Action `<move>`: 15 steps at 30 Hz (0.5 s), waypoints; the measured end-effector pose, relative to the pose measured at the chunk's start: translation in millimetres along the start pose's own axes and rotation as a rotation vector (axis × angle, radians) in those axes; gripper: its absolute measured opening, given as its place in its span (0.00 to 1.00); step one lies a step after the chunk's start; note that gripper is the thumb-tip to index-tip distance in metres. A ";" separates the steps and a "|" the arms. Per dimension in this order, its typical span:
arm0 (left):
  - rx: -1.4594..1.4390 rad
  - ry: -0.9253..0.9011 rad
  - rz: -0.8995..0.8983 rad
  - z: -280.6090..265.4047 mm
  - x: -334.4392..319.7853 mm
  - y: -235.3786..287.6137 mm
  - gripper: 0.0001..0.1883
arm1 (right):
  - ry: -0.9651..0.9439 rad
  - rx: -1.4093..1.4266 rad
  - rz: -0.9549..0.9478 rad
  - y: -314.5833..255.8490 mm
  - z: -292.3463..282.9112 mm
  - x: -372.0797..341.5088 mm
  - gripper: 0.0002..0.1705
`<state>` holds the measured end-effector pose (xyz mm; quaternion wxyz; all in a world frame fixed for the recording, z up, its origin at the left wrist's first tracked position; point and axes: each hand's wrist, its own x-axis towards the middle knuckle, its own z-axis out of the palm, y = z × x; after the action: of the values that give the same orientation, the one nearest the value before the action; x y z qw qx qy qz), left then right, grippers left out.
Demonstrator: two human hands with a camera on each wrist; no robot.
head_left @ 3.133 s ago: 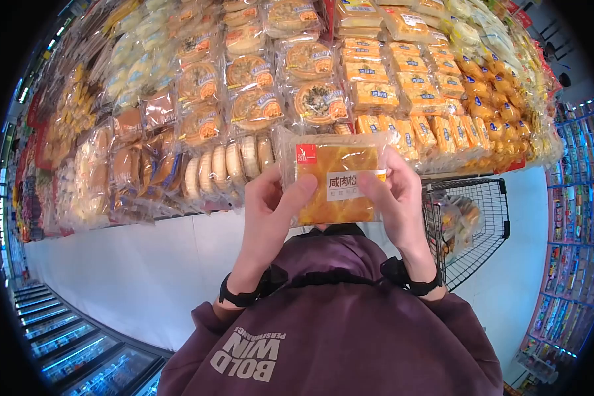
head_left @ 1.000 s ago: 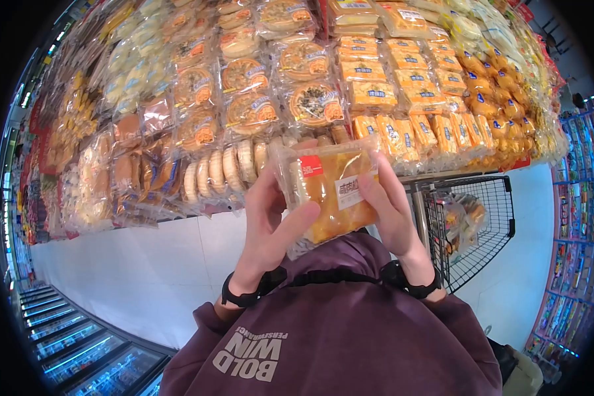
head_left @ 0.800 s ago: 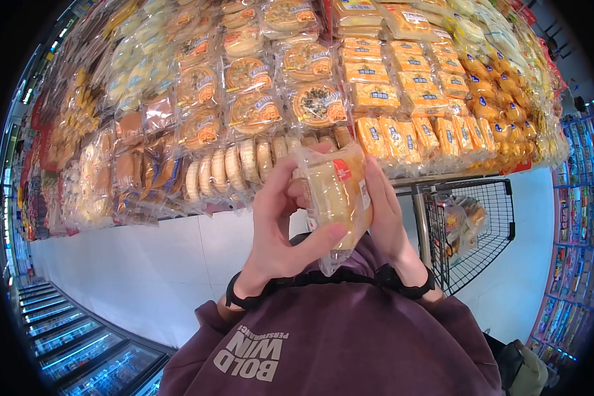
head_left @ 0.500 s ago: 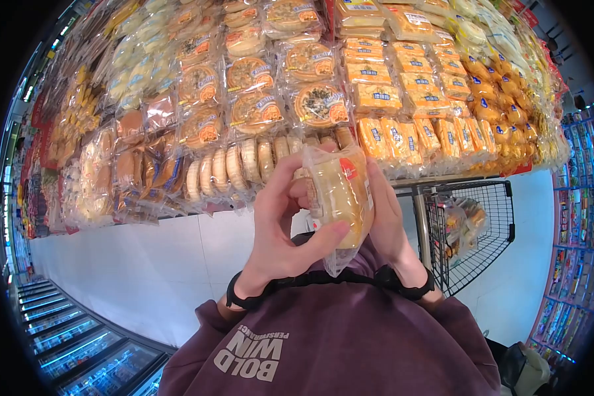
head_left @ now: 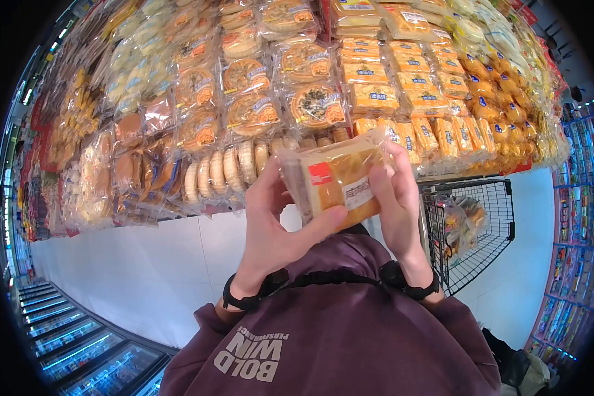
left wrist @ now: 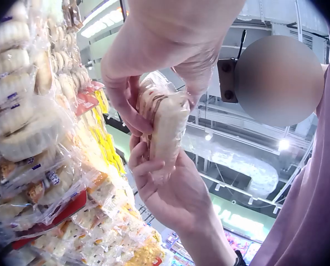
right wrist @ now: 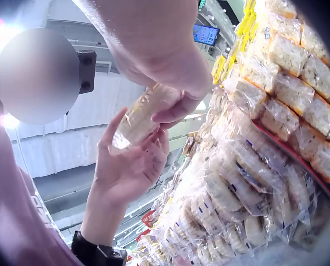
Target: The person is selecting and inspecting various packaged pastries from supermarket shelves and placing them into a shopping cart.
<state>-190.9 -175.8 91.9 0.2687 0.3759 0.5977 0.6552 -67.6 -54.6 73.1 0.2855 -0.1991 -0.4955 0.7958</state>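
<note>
Both hands hold a packaged bread [head_left: 350, 175] in clear film in front of the chest. A red label and a white label with printed characters show on its golden face, which is tilted in the head view. My left hand [head_left: 267, 221] grips the left side, thumb across the lower front edge. On the right side, my right hand [head_left: 399, 208] pinches it with the thumb on the face and fingers behind. The left wrist view shows the pale side of the packaged bread [left wrist: 170, 127] between both hands; in the right wrist view the packaged bread [right wrist: 145, 116] is partly covered by fingers.
A sloped display of wrapped breads [head_left: 254, 109] rises directly ahead, with round breads standing on edge [head_left: 228, 168] along its front. A black wire shopping cart [head_left: 501, 228] holding bagged goods stands at the right. Freezer cases [head_left: 79, 336] line the left; stocked shelves [head_left: 574, 251] line the right.
The packaged bread was face-up, then turned so its side faced up, and is now turned back with its labelled face showing. The right hand's flat fingers have bent around its edge again.
</note>
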 end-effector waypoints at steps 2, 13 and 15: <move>-0.038 0.028 -0.047 0.0 -0.4 -1.1 0.27 | -0.007 0.014 -0.067 -0.5 5.4 0.1 0.30; -0.031 -0.064 0.031 -11.7 6.7 -9.1 0.28 | -0.176 -0.327 -0.339 6.5 -9.4 -1.4 0.36; -0.049 -0.082 0.050 -9.9 7.6 -10.2 0.28 | -0.222 -0.338 -0.425 7.2 -11.5 2.2 0.35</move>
<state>-204.3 -174.0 83.1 0.2855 0.4105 0.5606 0.6601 -64.2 -47.9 61.7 0.3525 -0.0472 -0.6800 0.6411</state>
